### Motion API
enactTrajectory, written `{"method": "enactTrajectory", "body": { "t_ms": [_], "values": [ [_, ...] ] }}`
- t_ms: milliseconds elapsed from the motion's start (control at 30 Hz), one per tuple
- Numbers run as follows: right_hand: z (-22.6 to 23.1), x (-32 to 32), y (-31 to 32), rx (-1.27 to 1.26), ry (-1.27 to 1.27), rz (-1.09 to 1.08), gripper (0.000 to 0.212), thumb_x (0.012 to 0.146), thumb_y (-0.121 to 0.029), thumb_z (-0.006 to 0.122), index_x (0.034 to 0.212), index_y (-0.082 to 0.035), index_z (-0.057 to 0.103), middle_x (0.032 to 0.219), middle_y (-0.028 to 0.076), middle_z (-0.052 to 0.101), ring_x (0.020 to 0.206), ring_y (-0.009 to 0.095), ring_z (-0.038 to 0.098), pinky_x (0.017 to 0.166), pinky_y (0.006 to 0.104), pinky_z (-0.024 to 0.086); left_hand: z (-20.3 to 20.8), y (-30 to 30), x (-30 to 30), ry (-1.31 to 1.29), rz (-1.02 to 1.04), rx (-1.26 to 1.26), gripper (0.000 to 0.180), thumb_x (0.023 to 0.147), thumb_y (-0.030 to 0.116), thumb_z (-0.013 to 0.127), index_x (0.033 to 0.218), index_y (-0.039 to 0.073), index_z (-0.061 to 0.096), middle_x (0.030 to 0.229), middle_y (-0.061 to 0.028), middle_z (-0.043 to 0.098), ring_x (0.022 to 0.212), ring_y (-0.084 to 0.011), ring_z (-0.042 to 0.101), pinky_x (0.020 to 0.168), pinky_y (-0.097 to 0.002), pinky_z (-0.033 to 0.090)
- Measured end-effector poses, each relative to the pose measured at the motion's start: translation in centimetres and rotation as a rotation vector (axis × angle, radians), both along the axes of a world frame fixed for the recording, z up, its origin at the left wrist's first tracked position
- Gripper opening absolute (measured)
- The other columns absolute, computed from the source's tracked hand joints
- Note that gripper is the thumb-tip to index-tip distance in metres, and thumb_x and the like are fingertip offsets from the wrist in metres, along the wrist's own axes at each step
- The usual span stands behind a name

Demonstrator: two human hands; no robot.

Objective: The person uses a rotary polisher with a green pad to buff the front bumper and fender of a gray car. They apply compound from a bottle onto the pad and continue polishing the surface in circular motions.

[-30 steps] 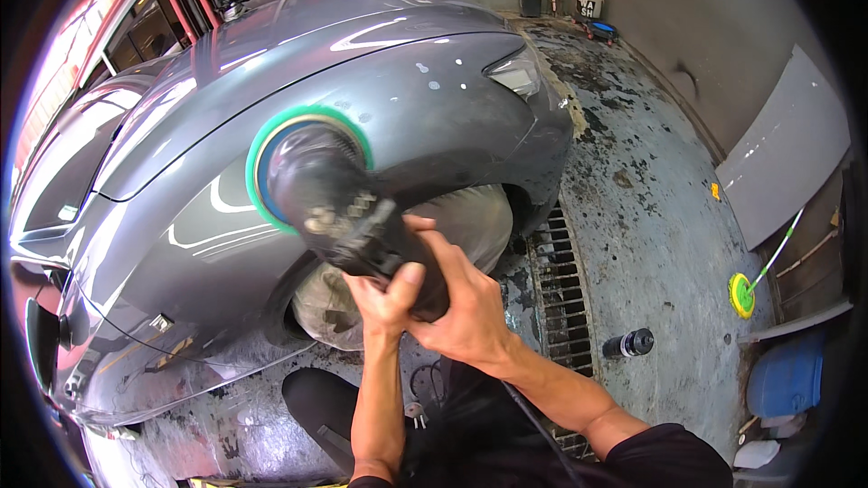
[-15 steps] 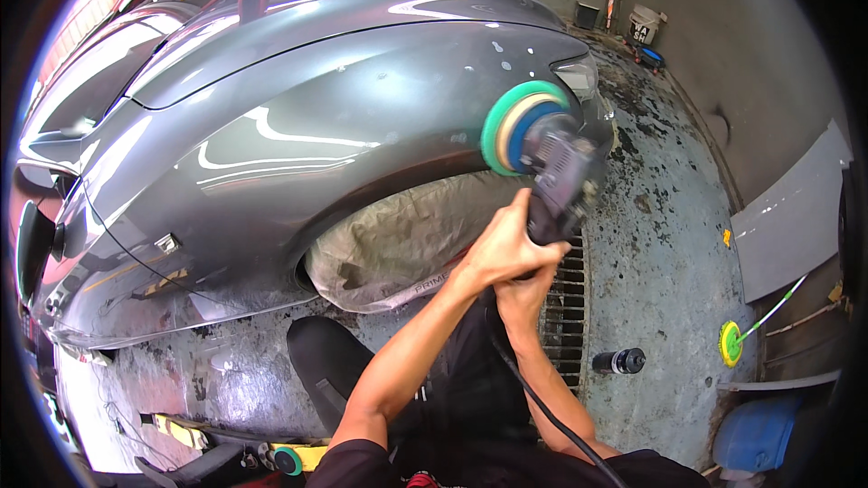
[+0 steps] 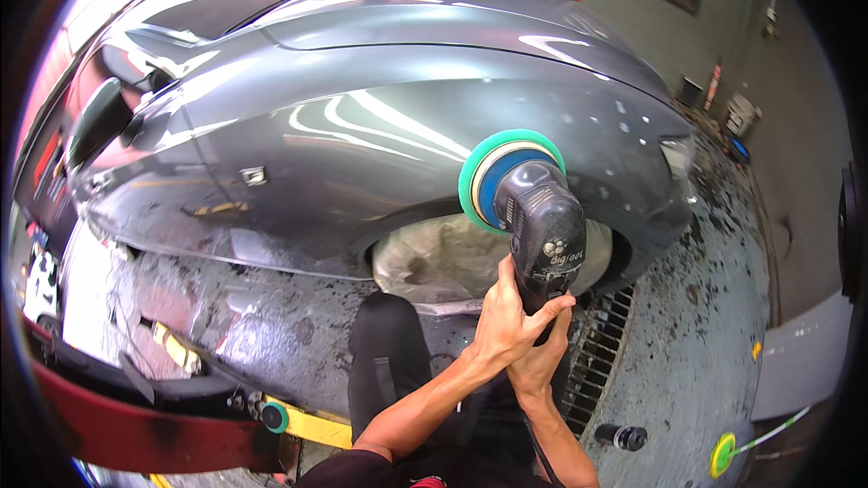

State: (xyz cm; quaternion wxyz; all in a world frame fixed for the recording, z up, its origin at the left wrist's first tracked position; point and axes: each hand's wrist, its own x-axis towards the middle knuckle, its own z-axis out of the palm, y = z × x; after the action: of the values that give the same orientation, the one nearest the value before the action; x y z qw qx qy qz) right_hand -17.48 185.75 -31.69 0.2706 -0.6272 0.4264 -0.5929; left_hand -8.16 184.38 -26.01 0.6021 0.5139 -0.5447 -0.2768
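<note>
Both hands hold a dark electric polisher (image 3: 550, 233) with a blue backing plate and a round green foam pad (image 3: 469, 183). My left hand (image 3: 503, 321) is wrapped round its handle, thumb across the top. Close beside and below it, my right hand (image 3: 540, 363) grips the handle's rear end, its fingers partly hidden. The pad is at the grey car's front fender (image 3: 407, 140), just above the wheel arch; whether it touches the paint I cannot tell. Below the pad, the wheel is wrapped in a pale cover (image 3: 434, 262). Whitish spots (image 3: 624, 126) dot the fender near the headlight (image 3: 676, 158).
A floor grate (image 3: 597, 357) runs right of my knees, with a black bottle (image 3: 621, 437) beside it. At lower left are a red beam (image 3: 163, 429) and a yellow lift arm (image 3: 316, 426) with a green-topped pad. A yellow-green mop head (image 3: 722, 456) lies at lower right.
The polisher has moved back along the fender, away from the headlight, to above the wheel arch. My hands moved with it, still gripping. The view has shifted, bringing the red beam in.
</note>
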Motion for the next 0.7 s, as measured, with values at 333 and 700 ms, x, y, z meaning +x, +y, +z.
{"method": "enactTrajectory", "body": {
  "t_ms": [333,700],
  "values": [
    [10.4,2.8,-1.7,-0.184,0.195,0.612,0.121,0.077,-0.013,0.089,0.171,0.002,0.014,0.162,0.031,0.041,0.138,0.051,0.055,0.115,0.051,0.049,6.6,0.9,7.5,0.358,0.132,-0.22,0.071,0.099,0.047,0.08,0.141,-0.004,0.056,0.12,-0.0115,0.073,0.106,-0.0195,0.068,0.097,-0.0354,0.055],
    [15.5,2.4,-4.2,-0.105,0.105,0.546,0.114,0.08,-0.007,0.082,0.174,-0.005,0.017,0.168,0.029,0.04,0.153,0.041,0.046,0.124,0.0445,0.04,11.8,-4.3,7.9,0.294,0.041,0.017,0.063,0.097,0.046,0.081,0.129,-0.005,0.063,0.113,-0.0122,0.072,0.099,-0.0196,0.068,0.09,-0.0359,0.056]
  ]
}}
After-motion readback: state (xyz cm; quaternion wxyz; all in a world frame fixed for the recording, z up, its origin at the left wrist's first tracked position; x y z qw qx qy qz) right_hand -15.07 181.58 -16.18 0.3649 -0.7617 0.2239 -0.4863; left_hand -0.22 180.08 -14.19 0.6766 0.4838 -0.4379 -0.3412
